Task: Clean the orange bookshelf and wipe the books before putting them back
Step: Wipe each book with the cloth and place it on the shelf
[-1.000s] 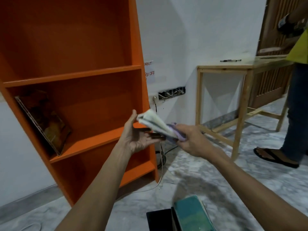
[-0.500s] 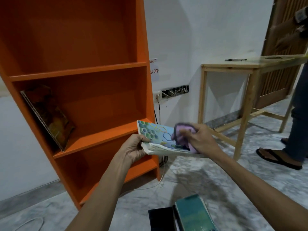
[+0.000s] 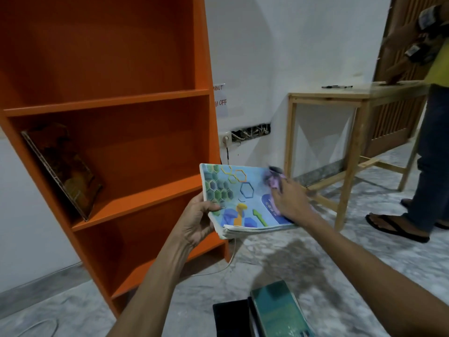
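The orange bookshelf stands against the white wall at the left. One dark book leans inside its middle shelf. My left hand grips the near left edge of a light blue book with a hexagon pattern, held flat in front of the shelf. My right hand presses a purple cloth onto the right side of that cover. A green book and a black book lie on the floor below.
A wooden table with a pen on it stands at the right. Another person in sandals stands beside it. A wall socket and a white cable sit right of the shelf. The floor is grey marble.
The book turned from edge-on to flat with its cover up. My right hand with the cloth moved across the cover toward its far right side.
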A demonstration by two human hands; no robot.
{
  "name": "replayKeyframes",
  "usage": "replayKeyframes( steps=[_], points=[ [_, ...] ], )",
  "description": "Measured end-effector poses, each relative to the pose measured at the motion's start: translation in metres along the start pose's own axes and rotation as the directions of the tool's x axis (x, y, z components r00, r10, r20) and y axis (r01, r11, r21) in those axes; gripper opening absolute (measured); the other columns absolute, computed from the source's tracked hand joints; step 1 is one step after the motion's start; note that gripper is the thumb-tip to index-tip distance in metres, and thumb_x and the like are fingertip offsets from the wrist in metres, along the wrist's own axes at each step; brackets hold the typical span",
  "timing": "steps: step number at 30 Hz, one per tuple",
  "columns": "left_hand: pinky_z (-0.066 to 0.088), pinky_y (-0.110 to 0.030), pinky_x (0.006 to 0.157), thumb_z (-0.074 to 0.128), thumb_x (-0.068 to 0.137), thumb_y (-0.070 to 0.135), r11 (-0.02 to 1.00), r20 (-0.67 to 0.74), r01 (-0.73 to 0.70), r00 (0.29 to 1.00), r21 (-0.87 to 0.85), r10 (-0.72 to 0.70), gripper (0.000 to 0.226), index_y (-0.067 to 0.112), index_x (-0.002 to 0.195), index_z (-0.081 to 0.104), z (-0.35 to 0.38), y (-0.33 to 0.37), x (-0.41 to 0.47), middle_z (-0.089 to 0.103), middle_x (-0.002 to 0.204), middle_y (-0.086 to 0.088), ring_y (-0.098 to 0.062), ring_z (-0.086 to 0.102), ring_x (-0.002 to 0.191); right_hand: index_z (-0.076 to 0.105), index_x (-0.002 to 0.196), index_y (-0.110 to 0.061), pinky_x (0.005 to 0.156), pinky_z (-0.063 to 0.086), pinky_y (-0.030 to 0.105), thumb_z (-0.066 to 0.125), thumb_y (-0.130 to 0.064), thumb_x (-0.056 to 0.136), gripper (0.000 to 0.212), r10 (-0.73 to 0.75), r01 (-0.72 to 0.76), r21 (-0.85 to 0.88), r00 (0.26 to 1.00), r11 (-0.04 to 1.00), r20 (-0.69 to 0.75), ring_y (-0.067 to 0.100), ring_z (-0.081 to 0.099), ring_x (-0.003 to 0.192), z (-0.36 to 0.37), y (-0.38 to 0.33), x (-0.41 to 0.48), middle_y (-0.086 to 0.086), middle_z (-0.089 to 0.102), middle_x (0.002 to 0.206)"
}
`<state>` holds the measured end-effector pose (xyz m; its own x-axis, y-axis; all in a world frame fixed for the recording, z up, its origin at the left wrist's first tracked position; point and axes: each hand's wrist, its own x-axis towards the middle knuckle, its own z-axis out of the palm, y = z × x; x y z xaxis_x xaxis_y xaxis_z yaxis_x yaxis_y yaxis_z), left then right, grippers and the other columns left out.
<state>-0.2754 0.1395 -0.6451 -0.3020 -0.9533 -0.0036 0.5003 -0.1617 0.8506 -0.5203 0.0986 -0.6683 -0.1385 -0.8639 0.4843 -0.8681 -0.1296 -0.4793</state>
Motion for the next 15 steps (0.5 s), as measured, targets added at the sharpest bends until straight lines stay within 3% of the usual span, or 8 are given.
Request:
replayKeyframes(
  steps=[3, 5, 8, 10, 12, 15],
  points=[
    [0.061, -0.043, 0.072, 0.029, 0.082, -0.022, 0.998, -0.01, 0.03, 1.0, 0.051, -0.03, 0.052, 0.002, 0.12, 0.056, 0.009, 0.005, -0.001, 0.07, 0.107, -0.02, -0.034, 0.071, 0.09, 0.067, 0.095, -0.004, 0.065, 0.041, 0.032, 0.058, -0.017, 0.091, 0.016, 0.219, -0.216, 0.089, 0.976, 0.972, -0.017, 0.031, 0.065, 0.083, -0.006, 0.02, 0.001, 0.015, 0.069, 0.086],
    [0.061, -0.039, 0.065, 0.029, 0.083, -0.022, 0.996, -0.033, 0.039, 0.999, 0.083, -0.036, 0.052, 0.003, 0.12, 0.056, 0.014, 0.006, 0.001, 0.071, 0.104, -0.018, -0.032, 0.072, 0.086, 0.067, 0.096, -0.005, 0.07, 0.044, 0.033, 0.061, -0.019, 0.091, 0.017, 0.219, -0.181, 0.217, 0.961, 0.959, -0.167, 0.031, 0.062, 0.082, -0.013, 0.009, -0.001, 0.014, 0.068, 0.09],
    [0.061, -0.037, 0.067, 0.03, 0.082, -0.023, 0.992, -0.032, 0.022, 0.999, 0.121, -0.018, 0.051, 0.004, 0.114, 0.059, 0.027, 0.002, 0.006, 0.07, 0.102, -0.017, -0.029, 0.071, 0.084, 0.064, 0.111, -0.012, 0.071, 0.048, 0.029, 0.061, -0.015, 0.092, 0.02, 0.051, 0.061, 0.424, 0.968, 0.904, -0.247, 0.016, 0.058, 0.08, -0.021, -0.045, -0.007, 0.003, 0.062, 0.096],
    [0.059, -0.035, 0.07, 0.032, 0.081, -0.024, 0.99, -0.005, 0.004, 1.0, 0.142, -0.003, 0.048, 0.003, 0.108, 0.061, 0.04, -0.005, 0.007, 0.069, 0.097, -0.017, -0.027, 0.069, 0.079, 0.061, 0.117, -0.013, 0.072, 0.044, 0.02, 0.059, -0.013, 0.093, 0.024, -0.146, 0.201, 0.463, 0.978, 0.863, -0.151, 0.006, 0.055, 0.079, -0.02, -0.082, -0.013, -0.001, 0.059, 0.098],
    [0.06, -0.033, 0.066, 0.034, 0.081, -0.025, 0.99, 0.001, -0.01, 1.0, 0.14, 0.01, 0.045, 0.001, 0.106, 0.061, 0.048, -0.008, 0.006, 0.069, 0.091, -0.018, -0.026, 0.07, 0.073, 0.06, 0.123, -0.012, 0.083, 0.044, 0.023, 0.057, -0.015, 0.094, 0.03, -0.298, 0.302, 0.393, 0.952, 0.868, -0.074, 0.013, 0.058, 0.093, -0.012, -0.099, -0.011, 0.004, 0.063, 0.109],
    [0.06, -0.038, 0.074, 0.03, 0.082, -0.023, 0.997, 0.026, -0.017, 1.0, 0.075, 0.015, 0.051, 0.002, 0.118, 0.057, 0.04, -0.005, 0.002, 0.066, 0.105, -0.021, -0.031, 0.068, 0.086, 0.06, 0.102, -0.012, 0.074, 0.042, 0.032, 0.05, -0.023, 0.096, 0.016, -0.238, 0.23, 0.351, 0.971, 0.908, -0.019, 0.023, 0.057, 0.083, -0.011, -0.088, 0.004, 0.008, 0.064, 0.094]
  ],
)
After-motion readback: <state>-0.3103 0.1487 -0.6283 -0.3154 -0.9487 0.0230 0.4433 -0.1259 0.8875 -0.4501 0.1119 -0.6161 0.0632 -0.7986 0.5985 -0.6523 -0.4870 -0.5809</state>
